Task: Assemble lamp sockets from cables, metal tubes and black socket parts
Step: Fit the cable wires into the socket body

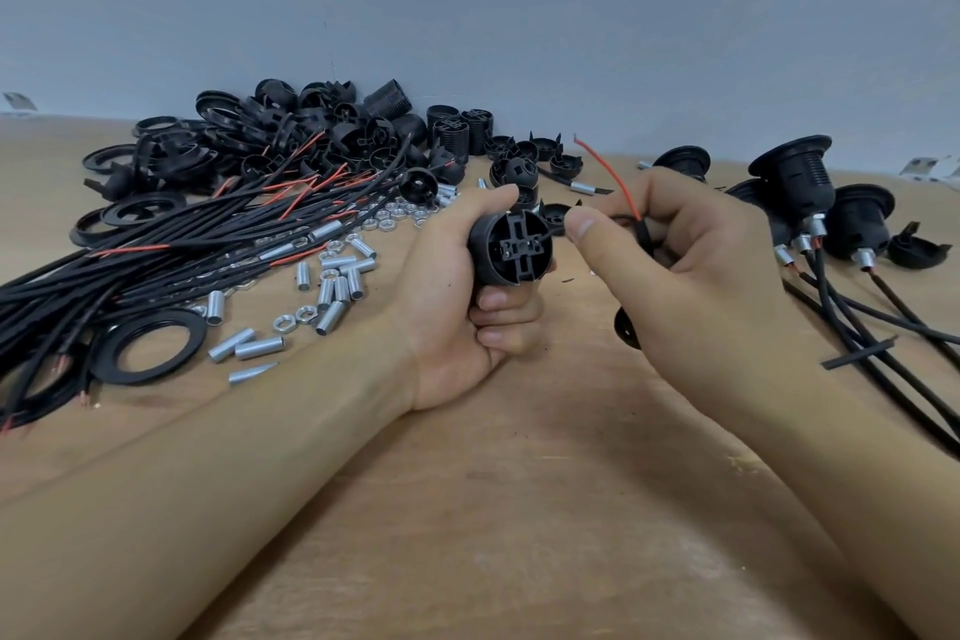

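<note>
1. Wooden tabletop (pixel 519 509) under a plain grey wall; we had parts spread across its far half.
2. Our left hand (pixel 457 307) wrapped its fingers round a black socket body (pixel 511 247), open end with the cross-shaped terminal block turned toward our right hand.
3. Our right hand (pixel 691 244) sat just right of the socket, thumb and forefinger pinching a thin black wire end, tip at or touching the terminal block; we couldn't tell if it was seated.
4. A red wire (pixel 610 177) from the same cable stuck up and left out of that fist, free.
5. Key relation: wire ran roughly level, right to left, in line with the socket's axis; right hand was the feeding one, we judged.
6. Elsewhere: loose cables (pixel 156 255) and metal tubes (pixel 332 286) left, finished sockets (pixel 800 192) right.
</note>
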The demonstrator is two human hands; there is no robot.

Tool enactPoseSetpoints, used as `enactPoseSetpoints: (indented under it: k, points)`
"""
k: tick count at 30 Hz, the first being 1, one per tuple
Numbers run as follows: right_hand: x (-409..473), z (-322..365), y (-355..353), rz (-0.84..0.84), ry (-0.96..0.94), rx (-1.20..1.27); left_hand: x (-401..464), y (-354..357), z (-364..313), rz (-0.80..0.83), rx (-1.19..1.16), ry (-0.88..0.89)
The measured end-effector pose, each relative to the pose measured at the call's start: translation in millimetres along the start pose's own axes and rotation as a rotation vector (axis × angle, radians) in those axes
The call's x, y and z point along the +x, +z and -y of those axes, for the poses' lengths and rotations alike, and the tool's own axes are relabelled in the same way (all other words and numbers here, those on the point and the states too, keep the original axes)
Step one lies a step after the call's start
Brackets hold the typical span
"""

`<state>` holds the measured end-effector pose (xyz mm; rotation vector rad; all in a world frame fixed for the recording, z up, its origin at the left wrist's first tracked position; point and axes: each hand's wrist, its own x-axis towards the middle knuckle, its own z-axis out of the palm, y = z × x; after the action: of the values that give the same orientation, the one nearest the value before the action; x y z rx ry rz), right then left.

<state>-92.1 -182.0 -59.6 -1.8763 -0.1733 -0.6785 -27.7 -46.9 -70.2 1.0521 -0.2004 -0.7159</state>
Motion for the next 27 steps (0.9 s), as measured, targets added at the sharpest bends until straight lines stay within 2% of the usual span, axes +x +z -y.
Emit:
enactPoseSetpoints:
  k: [7,12,16,23,27]
  points:
    - [-4.2,-3.4,7.6,-0.101,-0.131,-0.113,0.1,3.5,1.5,-0.017,0.041,0.014]
    - [-2.6,-3.7,4.5,-0.015,-0.226,-0.114,-0.1,3.0,1.7,-0.043,0.060,0.010]
    - [-1.2,-4.3,-0.3,0.077,-0.232,-0.091,-0.7,3.2,1.9,-0.050,0.058,0.004]
    - [-0.2,-5.9,-2.7,0.108,-0.272,-0.157,-0.7,3.7,3.1,-0.058,0.065,0.007]
    - [0.1,-8.3,-2.1,0.105,-0.199,-0.123,-0.4,2.9,2.4,-0.011,0.056,-0.016]
